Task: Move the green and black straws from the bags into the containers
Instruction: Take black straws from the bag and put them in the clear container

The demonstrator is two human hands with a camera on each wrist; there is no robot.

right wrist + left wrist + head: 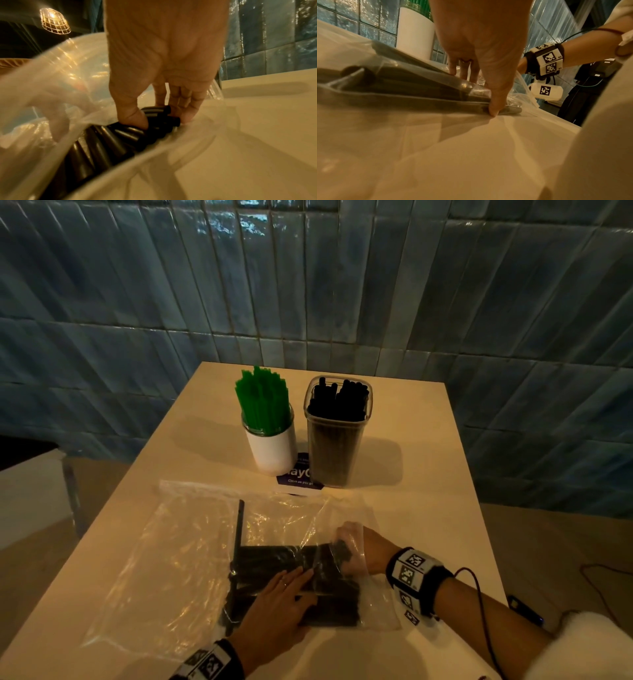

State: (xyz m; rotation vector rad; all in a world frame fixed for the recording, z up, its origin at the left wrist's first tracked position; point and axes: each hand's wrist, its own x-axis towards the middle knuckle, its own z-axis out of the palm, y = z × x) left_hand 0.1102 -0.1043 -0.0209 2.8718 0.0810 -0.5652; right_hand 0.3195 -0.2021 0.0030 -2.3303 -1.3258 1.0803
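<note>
A clear plastic bag (164,559) lies flat on the table with a pile of black straws (270,570) inside. One stray black straw (238,529) slants up from the pile. My left hand (277,601) presses flat on the bag over the straws, with its thumb (494,108) against the near side. My right hand (349,546) is inside the bag's mouth, thumb and fingers curled round the ends of several black straws (159,116). Behind stand a white cup (272,450) of green straws (262,402) and a clear container (334,446) of black straws.
A blue printed card (301,477) lies under the two containers. The pale table (428,474) ends close to a blue tiled wall (342,285). A cable (479,594) runs from my right wristband off the table's right edge. A white ledge (27,491) stands at left.
</note>
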